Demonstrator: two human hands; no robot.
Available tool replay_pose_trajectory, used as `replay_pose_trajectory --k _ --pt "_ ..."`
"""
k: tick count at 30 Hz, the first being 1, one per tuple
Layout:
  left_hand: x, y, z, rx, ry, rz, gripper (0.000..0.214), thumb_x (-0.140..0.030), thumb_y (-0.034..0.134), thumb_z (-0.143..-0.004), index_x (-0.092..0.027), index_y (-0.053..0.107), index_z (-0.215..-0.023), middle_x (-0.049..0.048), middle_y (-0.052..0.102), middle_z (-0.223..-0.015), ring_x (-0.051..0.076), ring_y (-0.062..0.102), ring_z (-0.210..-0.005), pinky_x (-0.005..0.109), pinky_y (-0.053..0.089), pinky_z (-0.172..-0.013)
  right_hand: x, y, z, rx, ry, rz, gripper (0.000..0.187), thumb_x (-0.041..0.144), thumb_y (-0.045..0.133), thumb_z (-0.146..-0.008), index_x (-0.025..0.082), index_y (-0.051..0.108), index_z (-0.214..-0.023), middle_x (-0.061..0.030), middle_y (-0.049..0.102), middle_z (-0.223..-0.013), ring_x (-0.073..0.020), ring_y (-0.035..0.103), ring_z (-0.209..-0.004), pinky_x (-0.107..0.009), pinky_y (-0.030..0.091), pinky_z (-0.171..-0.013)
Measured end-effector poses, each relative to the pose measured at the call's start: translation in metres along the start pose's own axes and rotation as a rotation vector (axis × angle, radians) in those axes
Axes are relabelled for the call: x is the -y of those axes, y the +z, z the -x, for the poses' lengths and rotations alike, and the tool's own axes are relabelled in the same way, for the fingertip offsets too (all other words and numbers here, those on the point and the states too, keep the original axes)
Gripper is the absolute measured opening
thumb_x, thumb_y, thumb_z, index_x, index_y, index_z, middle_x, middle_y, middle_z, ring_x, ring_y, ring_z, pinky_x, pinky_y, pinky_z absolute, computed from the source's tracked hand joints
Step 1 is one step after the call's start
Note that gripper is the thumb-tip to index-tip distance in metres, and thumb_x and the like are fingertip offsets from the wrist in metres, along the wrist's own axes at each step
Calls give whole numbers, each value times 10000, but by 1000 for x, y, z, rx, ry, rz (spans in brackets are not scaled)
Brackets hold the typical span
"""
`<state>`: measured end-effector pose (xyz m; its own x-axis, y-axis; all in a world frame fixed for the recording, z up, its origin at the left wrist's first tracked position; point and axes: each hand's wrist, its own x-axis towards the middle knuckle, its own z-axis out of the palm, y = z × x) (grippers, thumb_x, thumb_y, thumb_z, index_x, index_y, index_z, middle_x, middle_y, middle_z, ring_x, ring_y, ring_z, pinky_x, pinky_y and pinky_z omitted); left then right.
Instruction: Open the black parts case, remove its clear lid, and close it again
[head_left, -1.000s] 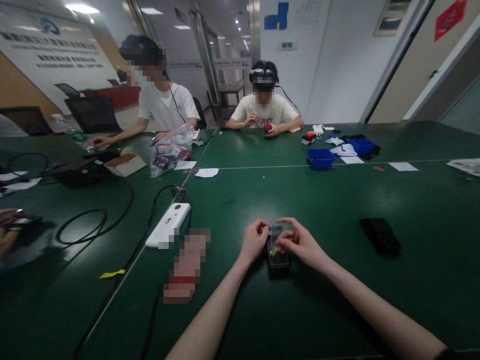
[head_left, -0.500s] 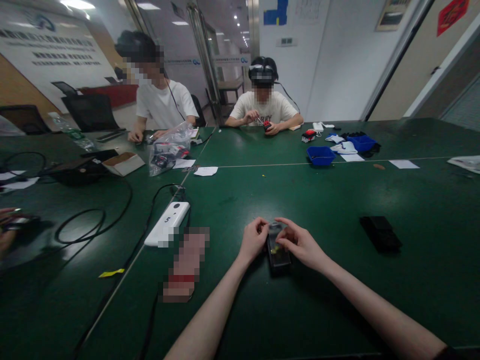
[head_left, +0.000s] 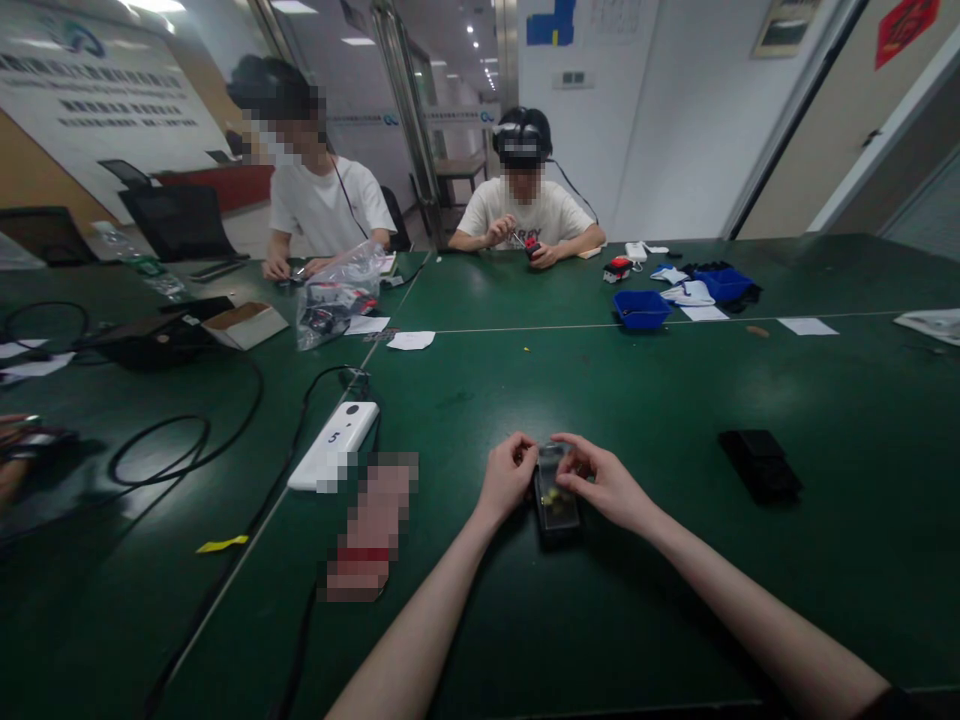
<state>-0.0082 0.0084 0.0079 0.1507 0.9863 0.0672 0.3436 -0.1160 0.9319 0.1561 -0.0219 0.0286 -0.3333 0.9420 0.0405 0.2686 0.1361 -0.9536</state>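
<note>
A small clear plastic case (head_left: 556, 498) with yellow bits inside lies on the green table (head_left: 645, 400) right in front of me. My left hand (head_left: 506, 477) is curled against its left edge, fingers closed. My right hand (head_left: 606, 482) rests on its right side and top, fingers pinched over the lid. Both hands touch the case.
A black flat pouch (head_left: 759, 463) lies to the right. A white power strip (head_left: 335, 443) with black cables sits to the left, beside a blurred object (head_left: 369, 528). Two people in white shirts sit across the table; blue trays (head_left: 642, 310), a plastic bag (head_left: 336, 296) and a cardboard box (head_left: 246, 324) lie near them.
The case's lid, raised a second ago, has come down flat under my right hand. Both hands stayed in place. The person at far left drew an arm in.
</note>
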Motion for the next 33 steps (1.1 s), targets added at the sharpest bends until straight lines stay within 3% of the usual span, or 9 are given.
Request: replay_pose_trajectory --k 3,11,17,22,25,29,33 --pt "1 0 0 3 19 -2 187 -297 488 -773 -155 544 -664 -24 525 -561 95 479 -491 197 356 -479 -2 -2 0 -7 -5 97 419 226 554 -772 216 490 -1187 -3 573 -837 -132 527 -703 -281 435 -666" --pt "5 0 1 68 -55 91 225 -359 453 -798 -160 547 -753 -41 517 -546 92 462 -367 207 332 -379 -10 -3 -1 -50 -27 226 397 223 575 -754 220 530 -1148 -66 464 -1127 -195 455 -1082 -341 406 -889" --pt "4 0 1 60 -41 78 251 -394 481 -788 -155 534 -731 -57 474 -494 87 448 -367 197 327 -388 -14 -3 -2 -20 -15 164 403 219 577 -750 208 519 -1148 -75 518 -1134 -184 526 -992 -354 434 -858" --pt "2 0 0 23 26 23 212 -349 583 -725 -139 567 -750 -53 472 -498 82 442 -437 192 335 -454 -19 -1 -4 -61 115 95 515 251 591 -745 187 457 -1238 -107 564 -1164 -186 577 -917 -369 457 -836" --pt "3 1 -1 -15 17 52 223 -356 588 -728 -136 574 -763 -49 474 -515 82 440 -453 190 339 -461 -21 0 -4 -63 119 133 444 312 537 -793 149 499 -1205 -120 622 -1081 -204 596 -898 -384 459 -838" --pt "3 3 0 -77 1 121 220 -345 593 -731 -132 570 -784 -44 476 -555 73 436 -469 178 350 -454 -23 3 -4 -86 -5 174 408 373 470 -836 151 547 -1170 -126 606 -1153 -235 560 -1046 -402 413 -927" --pt "0 7 1 -98 -20 268 250 -357 604 -730 -142 539 -840 -45 475 -603 68 459 -484 169 400 -447 -25 5 -1 -66 -32 119 572 393 476 -831 164 369 -1344 -120 485 -1327 -234 444 -1216 -408 338 -1016"
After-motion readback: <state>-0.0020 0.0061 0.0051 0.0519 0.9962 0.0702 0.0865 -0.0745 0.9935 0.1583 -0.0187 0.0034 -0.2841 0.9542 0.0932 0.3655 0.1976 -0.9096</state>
